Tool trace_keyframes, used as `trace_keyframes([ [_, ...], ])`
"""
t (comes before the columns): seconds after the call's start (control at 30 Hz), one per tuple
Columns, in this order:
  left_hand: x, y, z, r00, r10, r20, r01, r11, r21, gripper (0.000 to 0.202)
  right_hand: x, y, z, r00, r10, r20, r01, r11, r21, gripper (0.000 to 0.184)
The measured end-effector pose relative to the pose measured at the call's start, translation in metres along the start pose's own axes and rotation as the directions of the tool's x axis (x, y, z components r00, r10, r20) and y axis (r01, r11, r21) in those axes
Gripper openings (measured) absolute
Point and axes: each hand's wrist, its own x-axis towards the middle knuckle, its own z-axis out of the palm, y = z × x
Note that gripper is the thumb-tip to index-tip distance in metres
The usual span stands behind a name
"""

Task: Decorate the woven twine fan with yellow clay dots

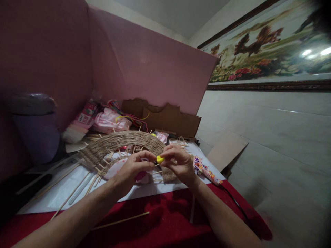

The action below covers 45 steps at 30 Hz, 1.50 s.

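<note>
A small, lumpy bright yellow piece (160,159) sits between my two hands; it looks soft, but I cannot tell what it is made of. My right hand (179,163) pinches it between thumb and fingers. From the other side, the closed fingertips of my left hand (139,167) press against it. Just behind and below my hands is an arched band of brown twine (126,138) woven over thin wooden sticks, whose ends poke out along both edges. My right hand covers part of its right side.
White sheeting (51,193) and red cloth (165,220) cover the table. A loose stick (121,221) lies in front, a floral-wrapped tool with a black cord (207,171) to the right. Behind are a pink bag (111,120), cardboard (168,119) and a purple bin (36,127).
</note>
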Motion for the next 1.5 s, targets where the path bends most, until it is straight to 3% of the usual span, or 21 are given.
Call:
trace_keyframes([
  [0.2, 0.001, -0.003, 0.004, 0.999, -0.026, 0.032, 0.026, 1.000, -0.013, 0.029, -0.001, -0.005, 0.003, 0.995, -0.069, 0.076, 0.074, 0.995, -0.067, 0.012],
  [0.3, 0.002, -0.003, 0.004, 0.998, 0.039, -0.041, -0.038, 0.999, 0.017, 0.025, -0.003, -0.007, 0.003, 0.996, -0.053, 0.077, 0.060, 0.995, -0.085, 0.019],
  [0.43, 0.002, -0.001, 0.005, 0.987, 0.096, -0.128, -0.090, 0.995, 0.052, 0.022, -0.003, -0.011, 0.002, 0.996, -0.073, 0.042, 0.079, 0.984, -0.159, 0.014],
  [0.63, 0.002, -0.002, 0.006, 0.985, 0.118, -0.129, -0.107, 0.991, 0.086, 0.020, -0.004, -0.011, 0.003, 0.975, -0.139, 0.171, 0.181, 0.949, -0.257, 0.017],
  [0.73, 0.003, -0.004, 0.005, 0.981, 0.128, -0.144, -0.116, 0.989, 0.091, 0.021, -0.004, -0.010, 0.004, 0.972, -0.153, 0.177, 0.200, 0.937, -0.286, 0.014],
  [1.13, 0.004, -0.002, 0.003, 0.984, 0.075, -0.163, -0.078, 0.997, -0.013, 0.042, -0.007, -0.008, 0.002, 0.983, -0.163, 0.086, 0.182, 0.933, -0.312, 0.022],
  [1.5, 0.000, 0.000, 0.005, 0.990, -0.054, -0.131, 0.040, 0.994, -0.106, 0.039, -0.006, -0.011, 0.002, 0.972, -0.215, 0.094, 0.234, 0.918, -0.321, 0.022],
])
